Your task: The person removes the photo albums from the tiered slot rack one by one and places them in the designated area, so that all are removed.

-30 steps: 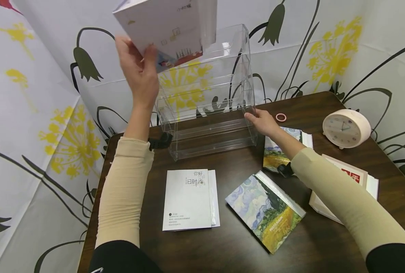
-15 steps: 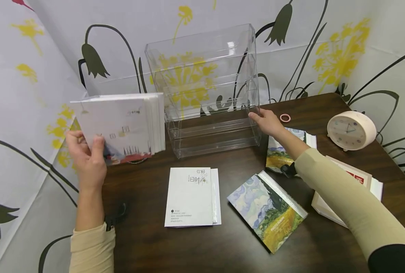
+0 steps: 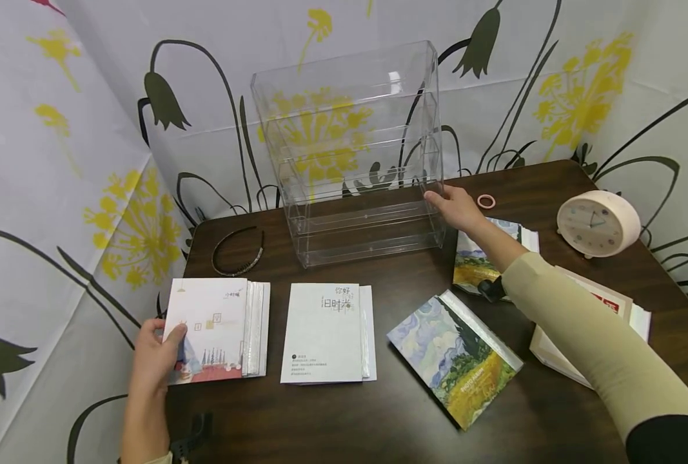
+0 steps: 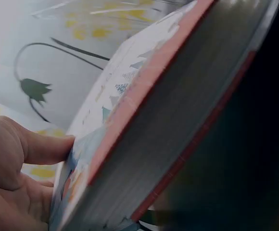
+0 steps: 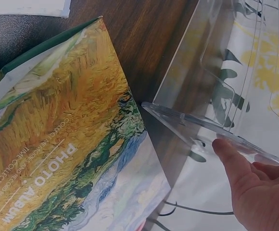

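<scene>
My left hand grips the left edge of a thick white album, its thumb on the illustrated cover. The left wrist view shows the red lower edge of this album and its page block. The album lies at, or just above, the table's left side; which one I cannot tell. With my right hand I hold the right side of a clear plastic tiered rack at the back of the table. In the right wrist view, fingers of the right hand touch the rack's side panel.
A white book lies in the middle, left of a painted photo album. Another painted album and a cream-covered book are partly under the right arm. A round clock, pink ring and headband are on the brown table.
My left hand has brought the white album from up in front of the rack leftward and down to the table's left side, uncovering the headband. The right hand stays on the rack.
</scene>
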Demonstrator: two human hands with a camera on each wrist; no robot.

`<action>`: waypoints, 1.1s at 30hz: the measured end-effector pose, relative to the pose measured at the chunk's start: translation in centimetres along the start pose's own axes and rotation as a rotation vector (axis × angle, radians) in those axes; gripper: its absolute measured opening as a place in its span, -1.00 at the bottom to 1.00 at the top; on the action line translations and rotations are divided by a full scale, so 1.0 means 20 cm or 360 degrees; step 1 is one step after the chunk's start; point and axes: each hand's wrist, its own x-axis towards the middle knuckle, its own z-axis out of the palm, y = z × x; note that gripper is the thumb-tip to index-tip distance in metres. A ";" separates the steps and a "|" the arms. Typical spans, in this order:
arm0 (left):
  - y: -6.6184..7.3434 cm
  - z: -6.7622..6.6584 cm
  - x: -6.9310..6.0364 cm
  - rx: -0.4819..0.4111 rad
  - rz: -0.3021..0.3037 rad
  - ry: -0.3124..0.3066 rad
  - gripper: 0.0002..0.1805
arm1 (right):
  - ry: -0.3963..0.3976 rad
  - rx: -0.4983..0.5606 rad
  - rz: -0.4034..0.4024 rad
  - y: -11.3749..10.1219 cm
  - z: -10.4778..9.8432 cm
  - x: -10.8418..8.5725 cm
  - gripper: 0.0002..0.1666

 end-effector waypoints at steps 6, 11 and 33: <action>-0.08 0.05 0.01 0.0054 -0.0021 -0.0071 -0.69 | 0.0021 -0.0002 -0.0010 0.00 -0.01 0.00 -0.30; -0.11 0.06 0.03 0.0109 -0.0065 -0.0216 -0.63 | 0.0006 0.0010 0.0023 0.01 -0.01 -0.01 -0.27; -0.18 0.06 0.02 0.0323 -0.0178 -0.0279 -0.37 | 0.0028 -0.0037 0.0004 0.00 0.01 0.01 -0.27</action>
